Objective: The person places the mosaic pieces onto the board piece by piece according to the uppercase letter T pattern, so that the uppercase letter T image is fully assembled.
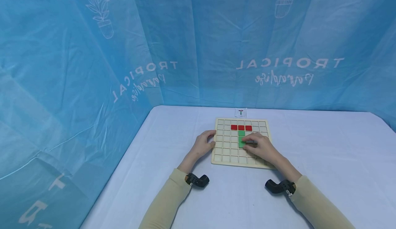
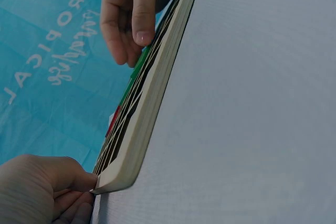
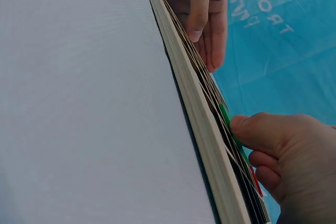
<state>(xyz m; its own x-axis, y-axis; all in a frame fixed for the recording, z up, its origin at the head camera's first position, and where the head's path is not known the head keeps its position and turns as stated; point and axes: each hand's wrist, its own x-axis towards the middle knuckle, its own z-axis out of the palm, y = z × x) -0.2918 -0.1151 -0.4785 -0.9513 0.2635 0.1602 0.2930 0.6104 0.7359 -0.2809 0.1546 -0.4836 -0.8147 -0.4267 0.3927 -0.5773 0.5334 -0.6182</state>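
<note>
A square wooden grid board (image 1: 222, 149) lies on the white table, with a row of red tiles (image 1: 241, 127) near its far side. Green tiles (image 1: 241, 133) run down from the middle red one. The right hand (image 1: 261, 147) pinches the lowest green tile (image 1: 241, 145) at the board's middle, thumb on the near side; the thumb touches green in the right wrist view. The left hand (image 1: 203, 143) rests at the board's left edge, its thumb and fingertips against the rim. In the left wrist view the board (image 2: 142, 114) appears edge-on, hiding most tiles.
A small printed card (image 1: 241, 112) with a red and green T pattern lies just beyond the board. Blue curtains (image 1: 216, 43) hang behind and to the left of the white table (image 1: 325, 153). Each wrist wears a black camera mount (image 1: 198, 180).
</note>
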